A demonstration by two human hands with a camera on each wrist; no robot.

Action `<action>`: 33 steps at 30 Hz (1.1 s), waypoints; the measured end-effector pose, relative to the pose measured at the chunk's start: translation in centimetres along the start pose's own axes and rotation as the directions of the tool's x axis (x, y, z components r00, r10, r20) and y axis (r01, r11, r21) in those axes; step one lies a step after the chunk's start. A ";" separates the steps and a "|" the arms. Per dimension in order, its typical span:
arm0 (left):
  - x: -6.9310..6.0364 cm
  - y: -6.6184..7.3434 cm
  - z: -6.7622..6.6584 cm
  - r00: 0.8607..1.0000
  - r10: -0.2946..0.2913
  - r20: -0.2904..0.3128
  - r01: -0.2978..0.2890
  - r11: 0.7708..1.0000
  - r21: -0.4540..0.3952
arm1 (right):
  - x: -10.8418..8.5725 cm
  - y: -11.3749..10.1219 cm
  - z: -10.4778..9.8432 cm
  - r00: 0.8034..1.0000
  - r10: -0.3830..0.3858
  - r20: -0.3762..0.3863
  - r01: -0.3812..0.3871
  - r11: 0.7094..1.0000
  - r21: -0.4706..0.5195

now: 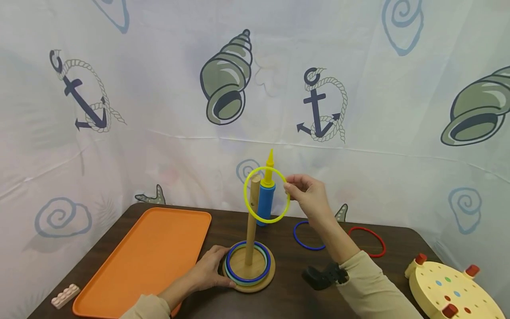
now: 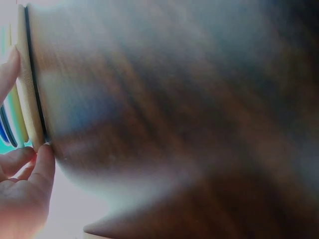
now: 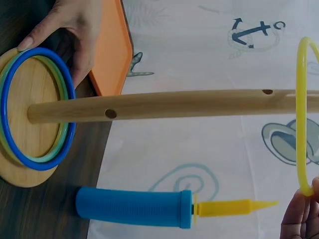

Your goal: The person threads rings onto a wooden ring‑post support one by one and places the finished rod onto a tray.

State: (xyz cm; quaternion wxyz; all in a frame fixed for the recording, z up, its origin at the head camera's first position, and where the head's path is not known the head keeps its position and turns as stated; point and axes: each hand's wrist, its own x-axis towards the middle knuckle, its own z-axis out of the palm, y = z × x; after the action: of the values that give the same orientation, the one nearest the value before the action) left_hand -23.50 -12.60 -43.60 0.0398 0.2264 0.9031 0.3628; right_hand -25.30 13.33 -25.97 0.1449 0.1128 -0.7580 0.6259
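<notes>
- Clock read from the head view, wooden base [image 1: 237, 262] as centre, 12 at far side.
- Right hand [image 1: 310, 195]: pinches yellow ring [image 1: 268, 221] between thumb and fingers, at the ring's 3 o'clock.
- Yellow ring: held up off the bench [image 1: 288, 274] at 12 to 1 o'clock, level with the top of the wooden pole [image 1: 251, 235]; lower rim crosses in front of pole. Cannot tell whether pole is through it.
- Left hand [image 1: 209, 268]: grips rim of wooden base at 8 to 9 o'clock, thumb and fingers spread along the edge.
- Wooden pole: upright on base, holes in its side.
- Around foot of pole: dark blue ring [image 1: 268, 274] over pale green ring [image 1: 235, 280]; exact ring count unclear.
- Blue pump [image 1: 266, 204], yellow nozzle up: stands behind pole at about 12 o'clock.
- Loose blue ring [image 1: 310, 248]: flat on bench, 2 o'clock, partly behind right arm.
- Red ring [image 1: 384, 246]: flat, between 2 and 3 o'clock, further out.
- Pale yellow board [image 1: 458, 288] with red pegs: 3 to 4 o'clock, at bench edge.
- Orange tray [image 1: 155, 248]: 9 to 10 o'clock.
- Pale pink block [image 1: 65, 296]: 8 to 9 o'clock, just beside tray.
- Printed curtain [image 1: 179, 173]: 12 o'clock, behind everything.
</notes>
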 end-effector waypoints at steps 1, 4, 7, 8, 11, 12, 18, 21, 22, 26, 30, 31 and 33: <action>0.0 0.0 0.0 1.000 0.000 0.000 0.000 1.000 0.000 | 0.1 0.0 0.2 1.000 0.000 0.000 0.000 1.000 0.008; 0.0 0.0 0.0 1.000 0.003 0.000 -0.003 1.000 -0.002 | 0.5 0.1 0.9 1.000 0.007 0.000 -0.007 1.000 0.023; 0.0 0.0 -0.1 1.000 0.006 0.001 -0.006 1.000 0.002 | 0.7 0.3 1.5 1.000 0.017 0.003 -0.017 1.000 0.022; 0.0 0.0 -0.1 1.000 0.005 0.001 -0.005 1.000 0.002 | 0.7 0.4 1.7 1.000 0.021 0.002 -0.021 1.000 0.019; 0.0 0.0 -0.1 1.000 0.003 -0.001 -0.003 1.000 0.004 | 0.7 0.9 2.2 0.999 0.033 0.007 -0.033 0.999 0.002; 0.0 0.0 -0.1 1.000 0.001 -0.001 -0.001 1.000 0.003 | 0.7 1.2 2.4 0.999 0.035 0.009 -0.035 0.999 -0.009; 0.1 0.0 -0.1 1.000 0.002 0.000 -0.002 1.000 0.002 | 0.0 3.0 2.9 0.997 0.074 0.010 -0.073 0.995 -0.067; 0.1 0.0 -0.2 1.000 0.006 -0.001 -0.006 1.000 0.003 | -0.5 4.3 3.2 0.995 0.099 0.012 -0.098 0.991 -0.089; 0.0 0.0 -0.2 1.000 0.006 -0.001 -0.006 1.000 0.003 | -0.7 4.8 3.3 0.994 0.109 0.013 -0.108 0.990 -0.092; 0.0 0.0 -0.2 1.000 0.001 -0.005 -0.001 1.000 0.001 | -1.7 7.1 3.9 0.992 0.124 0.036 -0.120 0.987 -0.104; 0.0 0.0 -0.2 1.000 -0.006 0.007 0.006 1.000 -0.009 | -2.6 9.1 4.4 0.987 0.144 0.072 -0.132 0.979 -0.157; 0.0 0.0 -0.2 1.000 -0.007 0.011 0.007 1.000 -0.013 | -2.8 9.5 4.5 0.985 0.155 0.080 -0.139 0.975 -0.176; -0.1 0.0 -0.2 1.000 -0.009 0.017 0.009 1.000 -0.019 | -3.2 10.2 4.7 0.981 0.170 0.097 -0.146 0.966 -0.211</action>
State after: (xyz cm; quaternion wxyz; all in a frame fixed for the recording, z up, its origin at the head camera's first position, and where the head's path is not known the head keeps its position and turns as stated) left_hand -23.51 -12.75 -43.51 0.0511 0.2251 0.9001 0.3695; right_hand -26.29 10.64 -37.33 0.0616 0.0723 -0.8315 0.5473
